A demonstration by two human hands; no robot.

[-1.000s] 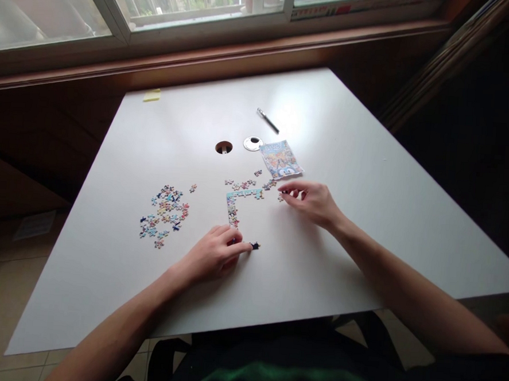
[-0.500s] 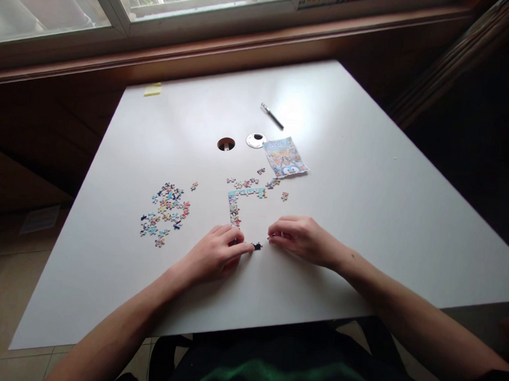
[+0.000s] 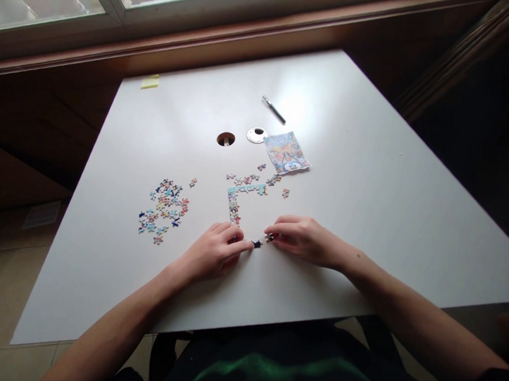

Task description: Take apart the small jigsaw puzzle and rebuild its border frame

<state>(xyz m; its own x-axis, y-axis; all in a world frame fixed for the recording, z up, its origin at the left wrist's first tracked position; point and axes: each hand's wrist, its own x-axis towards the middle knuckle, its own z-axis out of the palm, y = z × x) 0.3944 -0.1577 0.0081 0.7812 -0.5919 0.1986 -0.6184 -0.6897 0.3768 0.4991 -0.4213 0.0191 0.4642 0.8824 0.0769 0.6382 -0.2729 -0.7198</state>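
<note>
White table (image 3: pixel 367 180) by window — right hand (image 3: pixel 305 239) pinching puzzle piece (image 3: pixel 269 237), left hand (image 3: pixel 213 256) flat.

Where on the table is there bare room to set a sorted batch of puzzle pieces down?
Bare patches: the whole right side of the white table, right of the puzzle picture card; the far left between the yellow sticky note and the loose piece pile; the near edge below both hands. Crowded: the centre, around the assembled puzzle corner, left hand and right hand.

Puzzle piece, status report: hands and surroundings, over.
Right hand pinching puzzle piece at dark piece. Left hand flat on joined edge strip. Loose pile far left.
</note>
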